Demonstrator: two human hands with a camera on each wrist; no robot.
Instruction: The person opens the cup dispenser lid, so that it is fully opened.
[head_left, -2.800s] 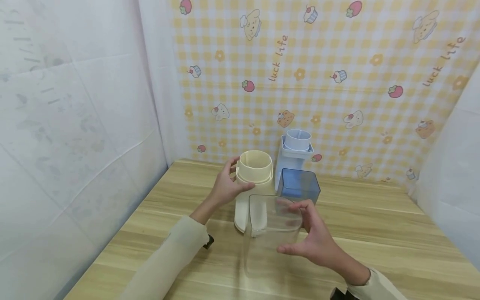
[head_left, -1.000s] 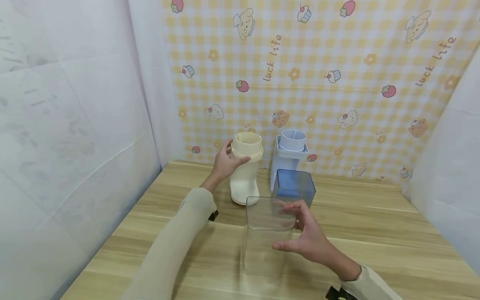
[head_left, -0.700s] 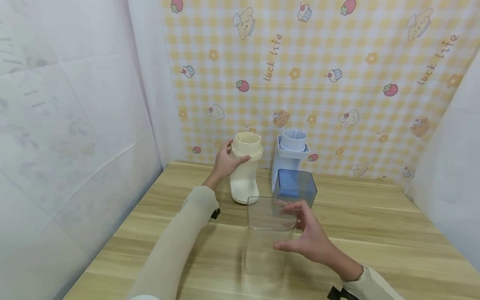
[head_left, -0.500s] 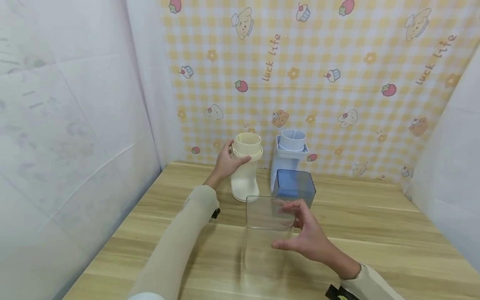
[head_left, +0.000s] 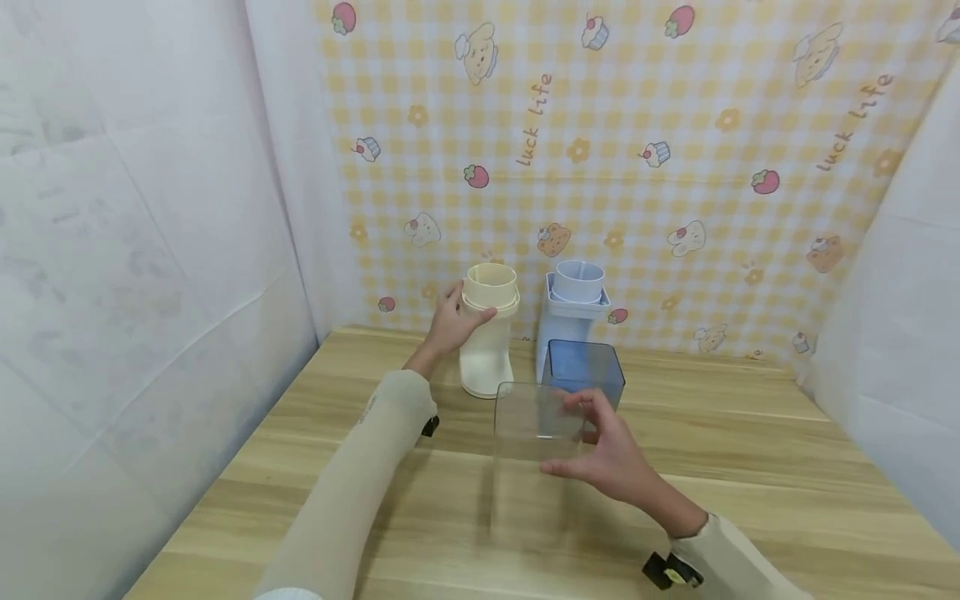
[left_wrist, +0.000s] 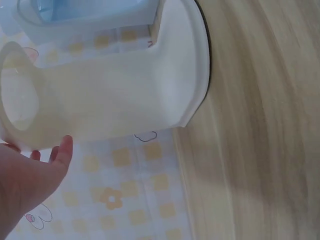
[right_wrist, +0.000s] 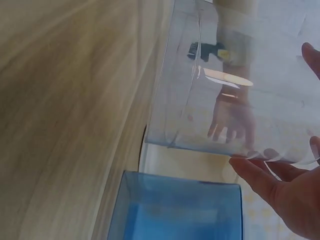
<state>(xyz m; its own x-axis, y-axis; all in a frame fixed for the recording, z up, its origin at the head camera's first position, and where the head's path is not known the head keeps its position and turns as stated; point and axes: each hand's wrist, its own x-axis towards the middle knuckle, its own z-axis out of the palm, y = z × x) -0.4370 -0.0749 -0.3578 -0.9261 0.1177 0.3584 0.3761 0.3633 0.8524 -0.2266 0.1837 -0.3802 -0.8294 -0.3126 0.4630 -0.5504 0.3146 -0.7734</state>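
My left hand (head_left: 450, 323) grips the upper part of a cream stand (head_left: 486, 358), which has a round collar on top and a rounded foot. Its thumb lies across the front and the fingers go behind. In the left wrist view, the hand (left_wrist: 32, 175) is at the top end of the cream stand (left_wrist: 105, 97). My right hand (head_left: 613, 454) holds a clear plastic container (head_left: 525, 492) by its right side, thumb in front and fingers behind. The clear container (right_wrist: 195, 107) fills the upper part of the right wrist view.
A pale blue stand (head_left: 573, 307) of similar shape stands right of the cream one. A dark-tinted blue square container (head_left: 600, 367) is in front of it. Beneath is a wood-grain table (head_left: 735, 467), with a checked cloth (head_left: 637, 108) behind and white sheets at the sides.
Over the earlier frames my left hand moved the cream stand back, level with the blue stand. Just now my right hand has shifted the clear container slightly, its rim tipping a little.
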